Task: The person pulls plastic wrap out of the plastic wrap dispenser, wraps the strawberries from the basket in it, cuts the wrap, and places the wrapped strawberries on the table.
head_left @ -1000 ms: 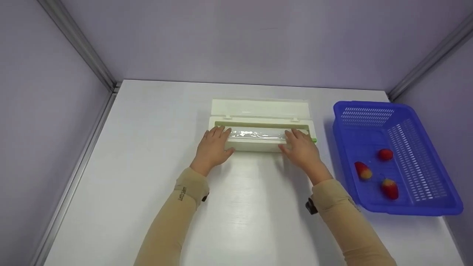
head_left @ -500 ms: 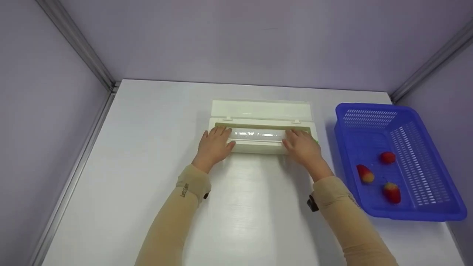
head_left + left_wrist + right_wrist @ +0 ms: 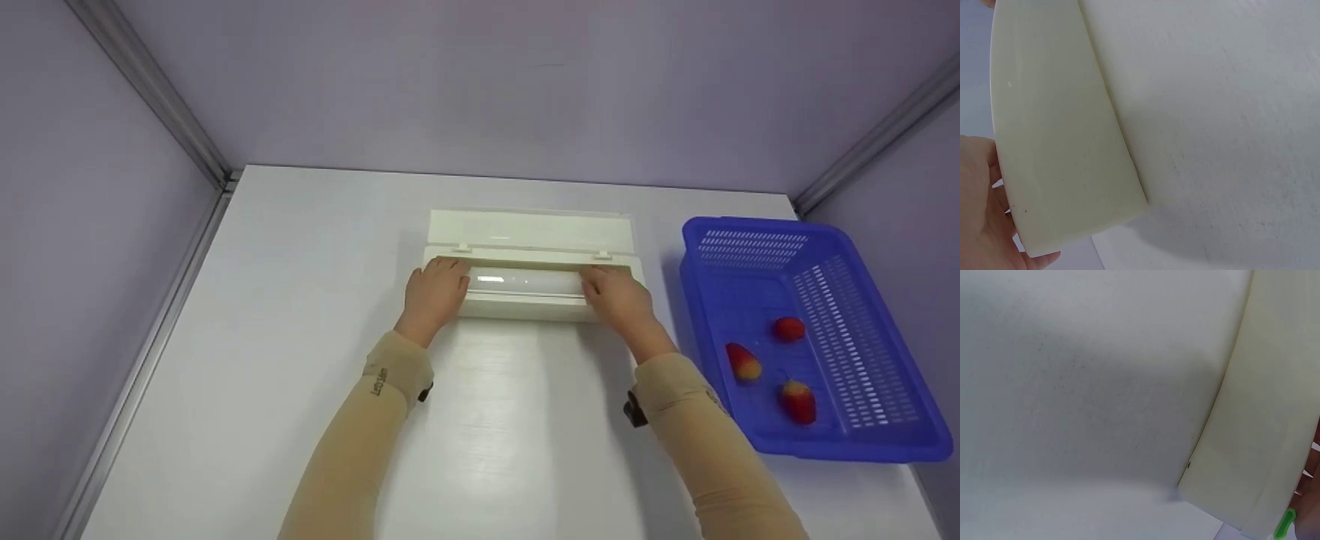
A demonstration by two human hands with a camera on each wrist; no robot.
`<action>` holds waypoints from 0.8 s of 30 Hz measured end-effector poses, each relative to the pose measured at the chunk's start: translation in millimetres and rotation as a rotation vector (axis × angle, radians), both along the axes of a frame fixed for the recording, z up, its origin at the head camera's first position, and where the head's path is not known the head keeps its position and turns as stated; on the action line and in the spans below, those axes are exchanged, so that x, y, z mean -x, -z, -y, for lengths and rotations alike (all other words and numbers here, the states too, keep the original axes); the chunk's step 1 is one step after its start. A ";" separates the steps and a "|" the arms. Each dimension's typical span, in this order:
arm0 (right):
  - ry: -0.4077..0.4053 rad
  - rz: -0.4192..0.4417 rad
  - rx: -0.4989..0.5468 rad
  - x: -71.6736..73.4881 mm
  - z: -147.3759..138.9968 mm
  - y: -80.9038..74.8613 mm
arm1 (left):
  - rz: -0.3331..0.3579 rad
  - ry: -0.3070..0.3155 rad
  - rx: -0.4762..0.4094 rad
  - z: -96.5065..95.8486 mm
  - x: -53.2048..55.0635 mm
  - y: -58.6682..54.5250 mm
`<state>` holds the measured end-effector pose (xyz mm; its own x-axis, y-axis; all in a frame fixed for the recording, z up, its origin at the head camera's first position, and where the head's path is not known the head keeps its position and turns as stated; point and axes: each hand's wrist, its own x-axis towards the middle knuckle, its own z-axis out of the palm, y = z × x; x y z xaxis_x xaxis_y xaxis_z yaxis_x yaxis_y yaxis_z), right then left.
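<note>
A long off-white box point(image 3: 525, 309) lies on the table with its lid point(image 3: 532, 229) folded back. Inside it sits a shiny white roll of cling film point(image 3: 525, 282). My left hand point(image 3: 437, 295) grips the roll's left end, fingers bent over it and down into the box. At the other end my right hand point(image 3: 621, 301) does the same, its thumb by the roll. The fingertips of both hands are hidden inside the box. The wrist views show mostly the box's front wall point(image 3: 1061, 129). A green tab point(image 3: 1284, 524) shows at the box's right end.
To the right stands a blue plastic basket point(image 3: 870, 453) with slotted walls. It holds a red strawberry point(image 3: 789, 329), a second strawberry point(image 3: 744, 363) and a third strawberry point(image 3: 797, 402). Pale panels point(image 3: 480, 90) enclose the white table point(image 3: 480, 450) at the back and sides.
Both thumbs have moved from the box's front edge in toward the roll, and the fingers have bent further. The wrinkled shine on the roll has turned smoother. The whole view has shifted slightly.
</note>
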<state>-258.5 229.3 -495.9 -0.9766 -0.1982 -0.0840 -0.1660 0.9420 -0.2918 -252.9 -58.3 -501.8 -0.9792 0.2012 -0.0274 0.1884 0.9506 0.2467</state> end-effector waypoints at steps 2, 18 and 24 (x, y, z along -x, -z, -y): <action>0.012 -0.042 0.025 0.6 -0.8 1.5 | -0.029 -0.011 -0.005 -0.5 0.5 -0.6; 0.118 -0.135 0.131 5.6 -9.9 7.5 | -0.163 -0.075 -0.147 -0.2 10.0 7.6; 0.117 -0.163 0.176 4.8 -12.4 5.9 | -0.194 -0.069 -0.143 -0.5 9.4 7.8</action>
